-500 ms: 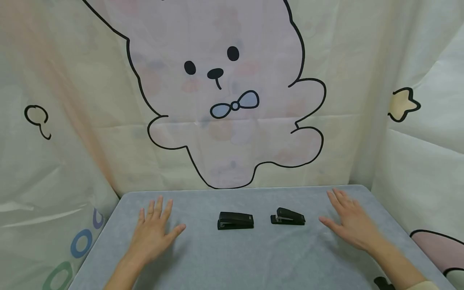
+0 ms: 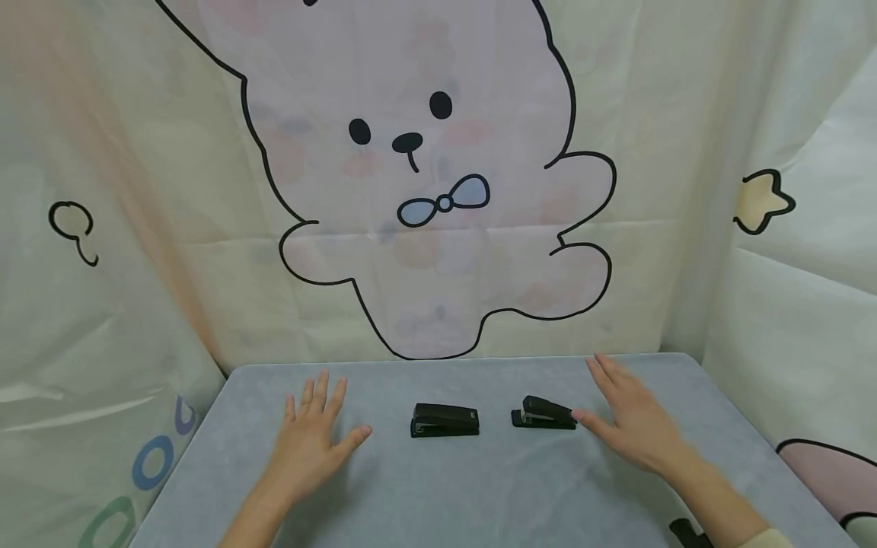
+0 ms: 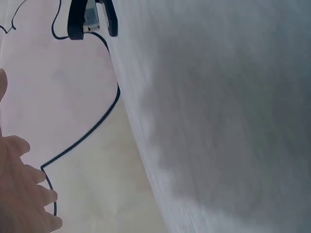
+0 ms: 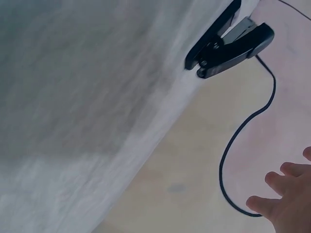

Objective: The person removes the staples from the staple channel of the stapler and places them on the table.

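Note:
Two black staplers lie on the table covered in pale blue-grey cloth. The larger stapler (image 2: 444, 421) is near the middle, and the smaller stapler (image 2: 543, 413) sits to its right with its top arm raised at an angle. My left hand (image 2: 307, 449) hovers to the left of the larger one, fingers spread, holding nothing. On the other side, my right hand (image 2: 633, 418) is held over the cloth with its fingers extended, and its thumb tip overlaps the right end of the smaller stapler in the head view. The right wrist view shows that stapler (image 4: 228, 46) from its hinge end.
Behind the table (image 2: 438, 495) hangs a cream curtain (image 2: 644, 266) printed with a cartoon bear. Similar printed curtains flank the left and right sides. A small black piece (image 2: 688, 533) shows beneath the right wrist.
Both hands have moved inward toward the staplers, the right one further, bringing its thumb up to the smaller stapler in the head view. The staplers have stayed in place.

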Demonstrator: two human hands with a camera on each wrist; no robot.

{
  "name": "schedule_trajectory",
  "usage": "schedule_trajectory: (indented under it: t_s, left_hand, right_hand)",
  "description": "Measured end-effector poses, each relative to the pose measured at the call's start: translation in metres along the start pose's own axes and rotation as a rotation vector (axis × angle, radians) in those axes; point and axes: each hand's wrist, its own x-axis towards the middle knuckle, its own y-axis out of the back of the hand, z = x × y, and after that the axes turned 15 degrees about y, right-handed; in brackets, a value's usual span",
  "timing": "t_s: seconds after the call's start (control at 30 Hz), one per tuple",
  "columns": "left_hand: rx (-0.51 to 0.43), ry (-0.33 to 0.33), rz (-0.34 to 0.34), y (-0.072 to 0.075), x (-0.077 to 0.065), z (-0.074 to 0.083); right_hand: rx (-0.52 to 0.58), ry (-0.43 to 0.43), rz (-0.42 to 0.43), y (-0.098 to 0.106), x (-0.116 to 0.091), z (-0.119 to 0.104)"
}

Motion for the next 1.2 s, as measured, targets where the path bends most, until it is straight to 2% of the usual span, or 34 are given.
schedule_trajectory:
  t_s: [0.13, 0.4, 0.73, 1.03, 1.2]
  left_hand:
    - [-0.045, -0.013, -0.005, -0.005, -0.002, 0.008]
    - [-0.064, -0.037, 0.009, -0.014, 0.001, 0.024]
    - [-0.072, -0.058, -0.04, -0.017, 0.002, 0.035]
    - [-0.178, -0.019, -0.087, -0.027, 0.002, 0.048]
    - [-0.238, -0.02, -0.087, -0.034, 0.005, 0.054]
  right_hand:
    - [0.033, 0.004, 0.009, -0.003, 0.009, -0.012]
    - [0.085, 0.006, -0.001, -0.015, 0.023, -0.031]
    - [0.162, 0.009, 0.009, -0.027, 0.043, -0.053]
    - [0.268, -0.013, 0.039, -0.04, 0.054, -0.069]
    - [0.327, -0.019, 0.034, -0.048, 0.059, -0.075]
